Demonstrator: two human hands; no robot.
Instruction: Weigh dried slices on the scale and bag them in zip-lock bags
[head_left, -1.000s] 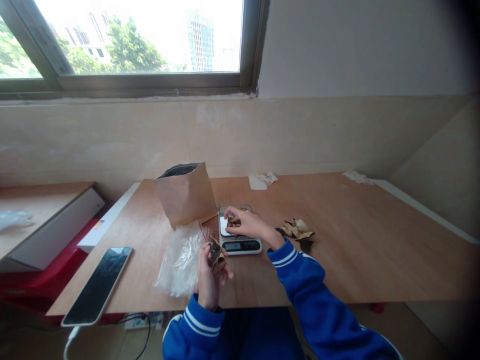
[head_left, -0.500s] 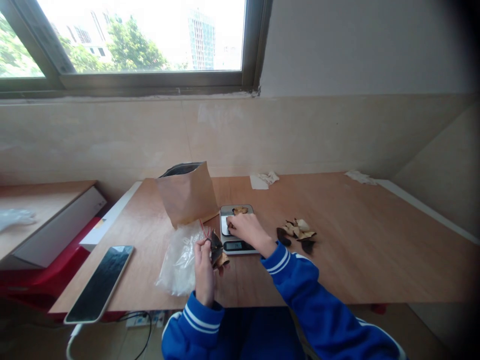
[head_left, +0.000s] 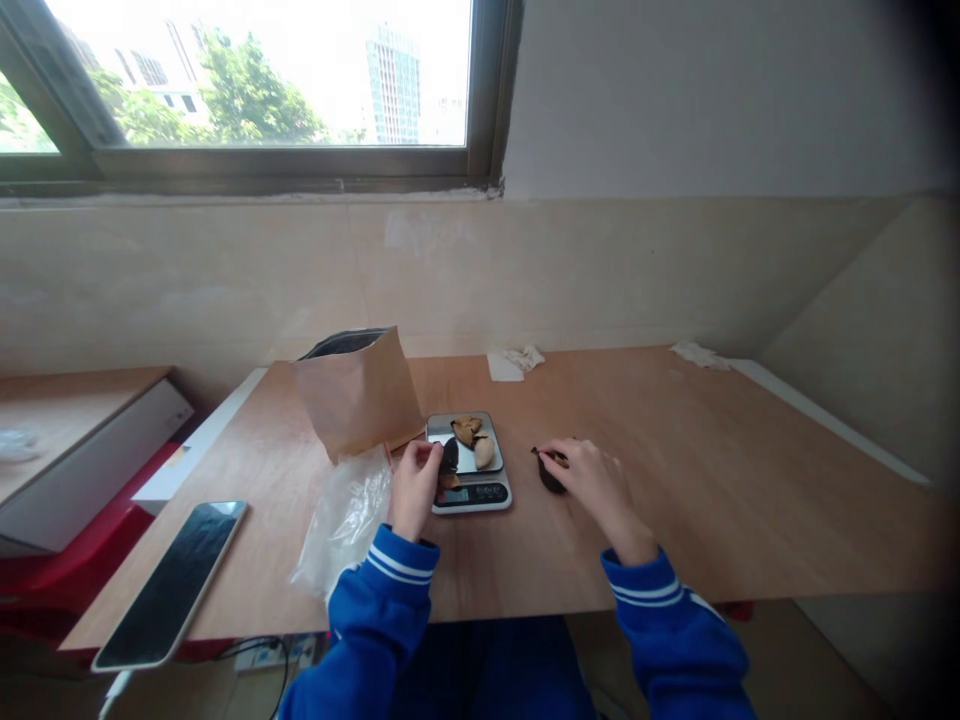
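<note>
Head view, left to right: a phone (head_left: 166, 588) lies flat near the front left edge of the surface (head_left: 675, 480), then a crumpled clear plastic bag (head_left: 345, 520) and, behind it, an upright brown paper bag (head_left: 360, 395) with its mouth open. The left hand (head_left: 414, 487) is curled at the left edge of the kitchen scale (head_left: 469, 464), its fingertips pinching a dark dried peel piece (head_left: 449, 455) over the platform. 2 paler dried pieces (head_left: 474, 440) already lie on the platform, just beyond that hand. These flakes look light, stiff and brittle, so a soft pinch at a curled edge should suit them better than a squeeze across the middle. The right hand (head_left: 596, 480) rests on the surface well right of the scale, fingers bent around another dark piece (head_left: 550, 473); whether it grips it or only touches, I cannot tell.
</note>
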